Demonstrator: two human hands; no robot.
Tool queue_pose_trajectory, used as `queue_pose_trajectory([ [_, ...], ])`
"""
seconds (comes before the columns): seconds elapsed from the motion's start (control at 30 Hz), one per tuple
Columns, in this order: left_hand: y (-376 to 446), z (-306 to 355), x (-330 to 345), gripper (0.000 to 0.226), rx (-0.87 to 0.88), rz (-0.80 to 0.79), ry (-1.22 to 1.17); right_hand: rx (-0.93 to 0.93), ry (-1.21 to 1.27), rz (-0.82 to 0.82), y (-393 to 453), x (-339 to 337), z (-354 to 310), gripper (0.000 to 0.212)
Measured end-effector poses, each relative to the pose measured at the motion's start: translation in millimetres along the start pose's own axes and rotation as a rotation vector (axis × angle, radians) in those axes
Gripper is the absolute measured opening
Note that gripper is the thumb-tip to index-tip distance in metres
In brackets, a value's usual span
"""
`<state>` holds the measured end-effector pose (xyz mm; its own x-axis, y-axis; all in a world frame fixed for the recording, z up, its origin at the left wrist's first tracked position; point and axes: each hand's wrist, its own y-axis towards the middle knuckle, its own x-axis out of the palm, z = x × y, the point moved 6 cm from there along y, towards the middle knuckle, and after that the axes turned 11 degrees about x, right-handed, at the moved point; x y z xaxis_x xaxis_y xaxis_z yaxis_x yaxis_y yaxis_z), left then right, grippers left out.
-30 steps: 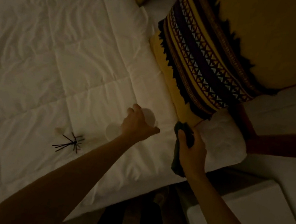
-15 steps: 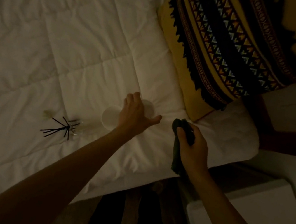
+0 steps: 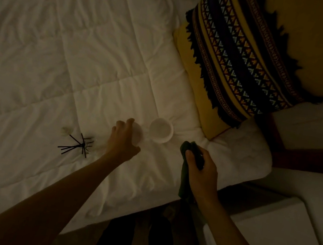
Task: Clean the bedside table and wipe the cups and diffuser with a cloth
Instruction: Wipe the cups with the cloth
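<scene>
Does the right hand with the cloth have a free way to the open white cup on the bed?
Probably yes: the right hand, gripping the dark cloth, sits beside the white cup, with only bare duvet between them.

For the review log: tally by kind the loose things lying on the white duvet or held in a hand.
White cups: 2, one free, one under the left hand
Reed diffusers: 1
Dark cloths: 1, gripped by the right hand
Total: 4

Left hand [image 3: 125,140]: arm stretched forward, palm down, fingers curled over a white cup [image 3: 137,134].
Right hand [image 3: 202,169]: arm bent inward, fingers and thumb wrapped round a dark cloth [image 3: 184,181] that hangs below them.
</scene>
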<state>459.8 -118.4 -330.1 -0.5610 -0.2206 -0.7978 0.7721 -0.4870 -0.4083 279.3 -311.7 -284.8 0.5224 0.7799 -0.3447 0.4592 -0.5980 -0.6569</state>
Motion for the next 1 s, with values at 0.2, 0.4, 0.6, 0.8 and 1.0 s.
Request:
queue_pose_trajectory([
  [0.2, -35.2, 29.8, -79.5, 0.102, 0.105, 0.124, -0.218, -0.071, 0.022, 0.079, -50.4, -22.4, -40.2, 0.035],
  [0.4, -79.1, 107.1, -189.7, 0.092, 0.268, 0.17, -0.615, -0.246, 0.113, 0.137, -126.9, -47.8, -137.6, 0.037],
  [0.6, -124.0, 220.5, -290.2, 0.067, 0.467, 0.1, -1.029, -0.521, 0.213, 0.216, -217.4, -91.9, -268.7, 0.041],
  [0.8, -164.6, 323.0, -372.1, 0.091, 0.6, 0.072, -1.418, -0.88, 0.217, 0.456, -314.0, -140.8, -360.3, 0.037],
  [1.0, -219.4, 398.1, -435.4, 0.095, 0.739, -0.035, -1.495, -1.215, 0.11, 0.757, -394.1, -165.9, -394.2, 0.047],
])
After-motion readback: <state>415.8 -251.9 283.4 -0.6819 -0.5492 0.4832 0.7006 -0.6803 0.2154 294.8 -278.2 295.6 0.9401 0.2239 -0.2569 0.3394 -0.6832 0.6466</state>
